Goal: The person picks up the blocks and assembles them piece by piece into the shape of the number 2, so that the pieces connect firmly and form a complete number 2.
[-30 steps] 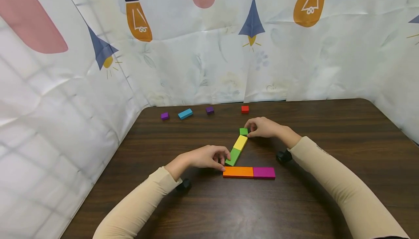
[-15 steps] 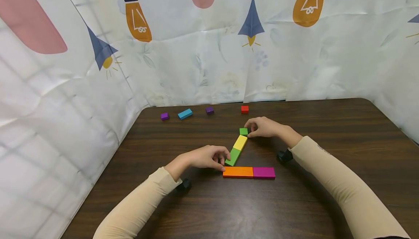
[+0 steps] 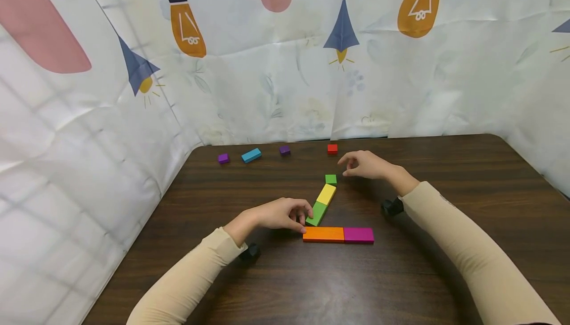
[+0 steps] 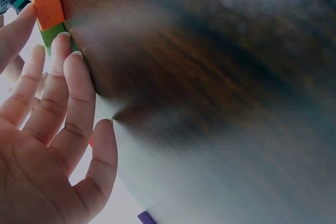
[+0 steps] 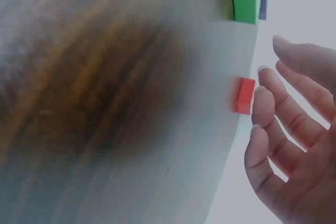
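Observation:
My left hand (image 3: 281, 213) rests at the left end of the orange block (image 3: 323, 234), its thumb at that end and its fingertips at the lower end of the longer green block (image 3: 316, 213). In the left wrist view the fingers look loosely extended, not wrapped round anything. A magenta block (image 3: 358, 235) continues the orange one to the right. The yellow block (image 3: 326, 194) joins the longer green one in a slanting row, with a small green block (image 3: 331, 179) at its upper end. To the right of that small block, my right hand (image 3: 366, 164) hovers with loosely bent fingers, holding nothing.
Along the far side of the dark wooden table (image 3: 427, 275) lie a purple block (image 3: 223, 158), a blue block (image 3: 251, 155), a dark purple block (image 3: 285, 151) and a red block (image 3: 332, 149). A printed white curtain (image 3: 276, 92) hangs behind the table.
My right hand has come off the small green block and moved up and slightly to the right. The left hand and the blocks have stayed in place.

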`<state>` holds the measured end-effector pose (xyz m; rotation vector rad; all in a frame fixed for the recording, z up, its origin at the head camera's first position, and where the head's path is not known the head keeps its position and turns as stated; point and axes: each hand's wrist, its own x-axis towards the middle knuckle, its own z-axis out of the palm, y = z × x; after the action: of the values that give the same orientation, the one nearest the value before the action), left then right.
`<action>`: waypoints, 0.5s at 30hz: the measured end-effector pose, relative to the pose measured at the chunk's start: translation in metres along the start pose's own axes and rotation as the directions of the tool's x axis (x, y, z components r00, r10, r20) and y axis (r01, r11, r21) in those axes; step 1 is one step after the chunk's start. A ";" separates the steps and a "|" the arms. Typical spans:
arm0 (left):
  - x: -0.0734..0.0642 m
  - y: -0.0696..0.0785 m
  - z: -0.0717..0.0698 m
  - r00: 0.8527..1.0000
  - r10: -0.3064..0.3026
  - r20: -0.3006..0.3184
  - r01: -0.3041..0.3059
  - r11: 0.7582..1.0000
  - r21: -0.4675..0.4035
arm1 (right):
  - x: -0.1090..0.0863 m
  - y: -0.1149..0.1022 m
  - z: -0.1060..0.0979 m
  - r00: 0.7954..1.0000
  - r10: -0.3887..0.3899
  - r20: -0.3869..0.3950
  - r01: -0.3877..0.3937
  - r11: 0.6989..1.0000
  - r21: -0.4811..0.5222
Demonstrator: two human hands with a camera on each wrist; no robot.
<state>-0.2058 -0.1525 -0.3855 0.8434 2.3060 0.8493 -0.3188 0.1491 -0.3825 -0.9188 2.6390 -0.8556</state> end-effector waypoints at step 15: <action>-0.001 0.001 0.001 1.000 0.003 -0.007 -0.003 1.000 0.012 | 0.012 0.012 -0.006 0.980 0.079 -0.183 -0.058 0.991 0.119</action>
<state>-0.2042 -0.1527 -0.3848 0.8498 2.3185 0.8422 -0.3362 0.1519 -0.3848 -0.7482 2.7260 -1.1114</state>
